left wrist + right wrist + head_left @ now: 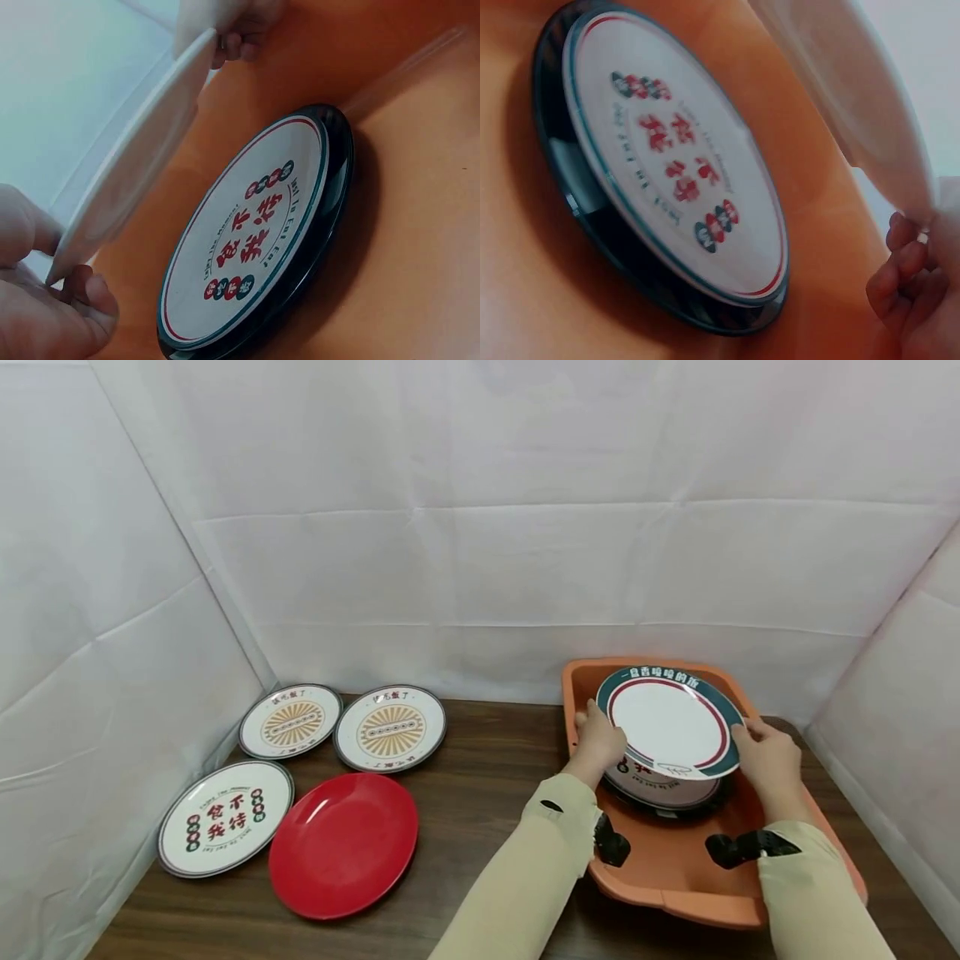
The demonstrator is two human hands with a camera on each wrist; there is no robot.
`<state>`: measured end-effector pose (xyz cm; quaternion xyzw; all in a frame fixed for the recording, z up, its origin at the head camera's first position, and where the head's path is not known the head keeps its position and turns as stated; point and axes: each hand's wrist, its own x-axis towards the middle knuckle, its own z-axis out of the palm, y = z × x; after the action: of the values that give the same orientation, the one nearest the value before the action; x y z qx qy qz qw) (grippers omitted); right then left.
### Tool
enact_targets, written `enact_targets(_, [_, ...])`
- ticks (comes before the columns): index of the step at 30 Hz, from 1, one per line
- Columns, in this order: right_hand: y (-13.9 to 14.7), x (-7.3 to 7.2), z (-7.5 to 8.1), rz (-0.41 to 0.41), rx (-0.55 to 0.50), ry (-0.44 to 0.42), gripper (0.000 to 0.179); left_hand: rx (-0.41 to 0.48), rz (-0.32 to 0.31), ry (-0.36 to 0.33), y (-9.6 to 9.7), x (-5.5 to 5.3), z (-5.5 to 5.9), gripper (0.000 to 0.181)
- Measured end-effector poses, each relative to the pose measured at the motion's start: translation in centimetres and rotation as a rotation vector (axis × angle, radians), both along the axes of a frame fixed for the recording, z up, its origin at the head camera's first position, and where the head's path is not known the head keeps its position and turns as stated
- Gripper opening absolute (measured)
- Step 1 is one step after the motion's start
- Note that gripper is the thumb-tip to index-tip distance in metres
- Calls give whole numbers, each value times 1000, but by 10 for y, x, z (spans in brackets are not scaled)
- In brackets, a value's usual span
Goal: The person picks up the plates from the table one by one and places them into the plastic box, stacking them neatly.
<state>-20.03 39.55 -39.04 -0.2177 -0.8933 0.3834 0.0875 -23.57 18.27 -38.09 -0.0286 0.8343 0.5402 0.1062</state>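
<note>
Both hands hold a white plate with a teal rim and red ring (667,718) above an orange basin (675,893). My left hand (597,739) pinches its left edge between thumb and fingers. At the opposite edge, my right hand (771,760) grips the rim. The left wrist view shows this plate's pale underside (142,150) tilted. Beneath it in the basin lies a white plate with red characters (247,232), on top of a dark plate (622,247). In the head view the held plate covers much of these two.
On the left of the brown table (480,793) lie a red plate (343,847), a white plate with red characters (225,818) and two sunburst-patterned plates, one left (292,721) and one right (390,729). White cloth walls (487,568) stand behind and at both sides.
</note>
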Motion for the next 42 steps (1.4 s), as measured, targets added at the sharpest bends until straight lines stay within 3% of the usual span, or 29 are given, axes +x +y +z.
enact_targets(5, [-1,-1,-4,98,151,-72,61,-131,39,92,4,3,-4,70])
enact_targets(7, [-1,-2,-7,129,226,-69,59,-186,39,95,6,5,-5,76])
enact_targets(11, [0,-4,-15,186,387,-74,50,-310,3,80,13,7,-8,84])
enact_targets(15, [0,-6,-20,231,458,-118,44,-419,-37,94,16,10,-12,82])
enact_targets(20, [-1,-5,-22,260,487,-143,39,-536,-117,71,17,12,-16,68])
enact_targets(28, [-4,-8,-22,256,510,-261,39,-700,-239,8,16,16,-17,55])
enact_targets(42, [-3,-7,-24,279,551,-340,38,-868,-301,-4,20,14,-18,48])
